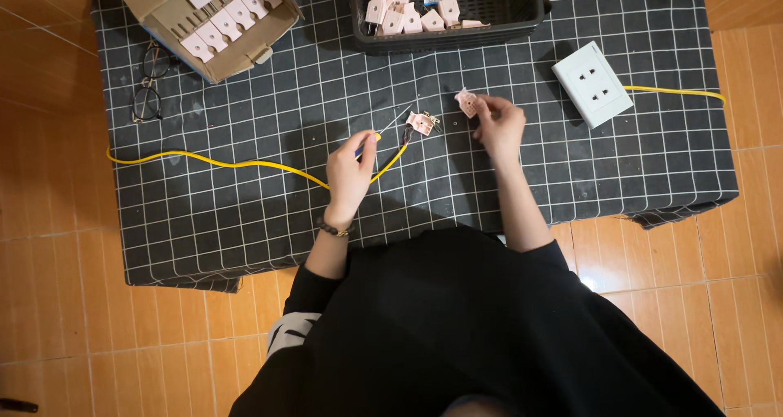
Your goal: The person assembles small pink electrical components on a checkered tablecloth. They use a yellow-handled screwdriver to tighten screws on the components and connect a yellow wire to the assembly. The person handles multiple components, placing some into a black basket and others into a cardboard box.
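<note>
My left hand (349, 170) grips a screwdriver (390, 126) whose thin shaft points up and right toward a pink plug half (422, 122) lying on the gridded black mat (245, 213). A yellow cable (220, 163) runs from the left edge of the mat to that plug half. My right hand (498, 124) pinches a second pink plug piece (467, 102) just right of the first, held slightly above the mat.
A white socket block (592, 83) with its own yellow cable lies at the right. A black basket (522, 9) of pink plug parts stands at the top centre, a cardboard box (163, 13) of pink plugs at top left, and glasses (148, 82) beside it.
</note>
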